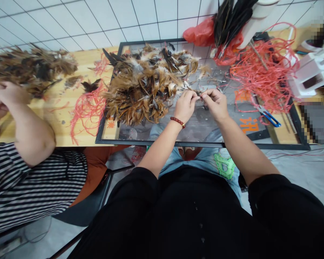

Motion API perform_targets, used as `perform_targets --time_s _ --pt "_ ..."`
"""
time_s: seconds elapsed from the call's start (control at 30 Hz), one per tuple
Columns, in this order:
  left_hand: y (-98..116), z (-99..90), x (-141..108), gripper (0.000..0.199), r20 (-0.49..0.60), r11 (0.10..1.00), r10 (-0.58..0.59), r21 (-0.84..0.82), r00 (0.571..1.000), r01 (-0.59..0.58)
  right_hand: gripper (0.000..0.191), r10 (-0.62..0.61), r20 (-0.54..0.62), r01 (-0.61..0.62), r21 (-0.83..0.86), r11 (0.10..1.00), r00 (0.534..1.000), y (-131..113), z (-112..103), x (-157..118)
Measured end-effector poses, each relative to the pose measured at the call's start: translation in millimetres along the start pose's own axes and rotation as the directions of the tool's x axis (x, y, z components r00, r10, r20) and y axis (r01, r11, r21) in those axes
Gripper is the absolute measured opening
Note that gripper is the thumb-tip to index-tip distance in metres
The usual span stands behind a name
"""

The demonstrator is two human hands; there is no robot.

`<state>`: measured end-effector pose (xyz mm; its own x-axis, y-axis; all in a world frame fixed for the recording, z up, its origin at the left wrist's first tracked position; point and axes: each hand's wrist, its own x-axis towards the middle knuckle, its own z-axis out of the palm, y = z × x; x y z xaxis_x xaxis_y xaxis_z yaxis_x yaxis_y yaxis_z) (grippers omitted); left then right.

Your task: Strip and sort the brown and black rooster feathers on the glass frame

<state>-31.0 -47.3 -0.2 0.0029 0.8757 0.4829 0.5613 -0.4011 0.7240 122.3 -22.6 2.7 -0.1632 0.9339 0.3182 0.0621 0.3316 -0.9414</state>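
Observation:
A large heap of brown and black feathers (145, 86) lies on the glass panel (140, 133) in front of me. At its right edge my left hand (185, 104), with a beaded bracelet at the wrist, is closed in a pinch. My right hand (215, 104) pinches close against it, fingertips nearly touching. Something small and dark sits between the two sets of fingertips, too small to make out. Loose feather bits are scattered just beyond my hands.
Pink plastic string (264, 72) is tangled at right, with blue-handled scissors (270, 116) by it. Black feathers (232, 25) stand by a red bag (201, 33). A white stand (310, 72) is far right. At left, a co-worker's hand (10, 94) handles another feather pile (43, 64).

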Motion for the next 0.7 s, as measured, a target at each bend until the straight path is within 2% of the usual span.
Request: perform_targets --time_s 0.2,0.37,0.47,0.6,0.7 --pt "5.7 -2.1 -2.9 0.034 0.023 0.998 0.021 0.053 1.0 -0.022 0.039 0.007 -0.064 -0.007 0.009 1.0 0.998 11.3 -6.1 5.6" --pt "9.6 -4.6 -4.5 0.037 0.019 0.995 0.047 0.092 0.999 -0.049 0.041 0.08 -0.095 -0.073 0.072 0.995 0.992 24.3 -6.7 10.3" --pt "10.7 -5.1 -5.6 0.036 -0.059 0.986 0.078 0.153 0.995 -0.068 0.04 0.075 -0.072 -0.067 0.103 0.992 0.995 29.1 -6.4 11.1" --pt "14.3 -8.4 -7.5 0.036 -0.172 0.975 0.108 0.212 0.979 -0.07 0.043 0.06 -0.082 -0.056 0.052 0.997 0.995 28.5 -5.3 10.1" --pt "18.4 -10.3 -7.4 0.04 -0.093 0.991 0.083 0.114 0.992 -0.073 0.043 0.07 -0.091 -0.067 0.033 0.997 0.993 24.3 -4.3 8.9"
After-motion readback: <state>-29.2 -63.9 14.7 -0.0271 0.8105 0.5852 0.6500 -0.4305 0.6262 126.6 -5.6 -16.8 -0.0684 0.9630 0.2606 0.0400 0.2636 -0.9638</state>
